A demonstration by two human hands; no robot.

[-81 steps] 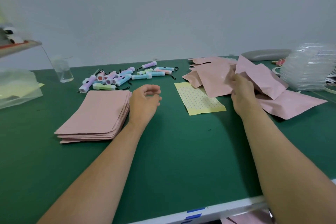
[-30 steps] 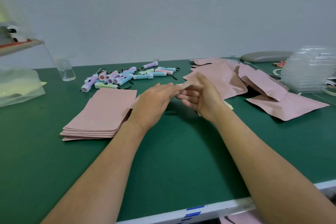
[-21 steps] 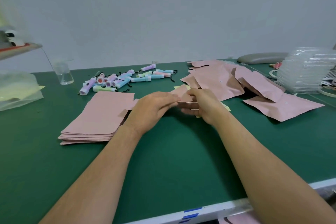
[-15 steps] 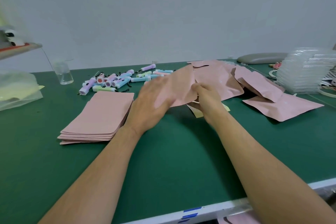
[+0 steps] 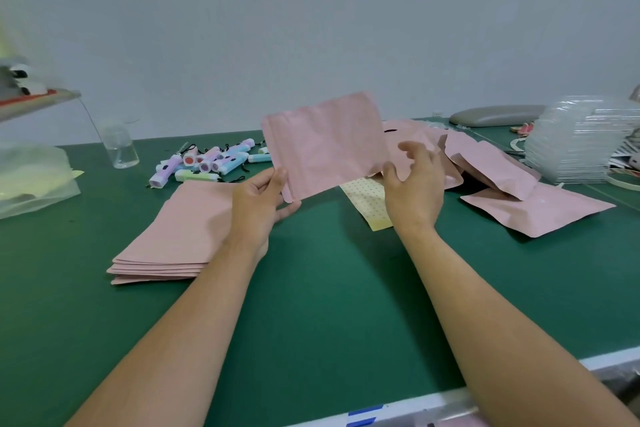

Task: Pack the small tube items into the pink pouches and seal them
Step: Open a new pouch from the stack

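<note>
left hand (image 5: pixel 258 201) pinches lower corner of pink pouch (image 5: pixel 325 146), raised over green table (image 5: pixel 329 288). right hand (image 5: pixel 414 187) at opposite edge, fingers loose; i cannot tell if it grips. pouch looks light, floppy, slick: take by corners. tubes (image 5: pixel 207 163) beyond.

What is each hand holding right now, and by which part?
The left hand pinches a pink pouch by its lower left corner. The right hand is at its right edge; whether it grips cannot be told.
</note>
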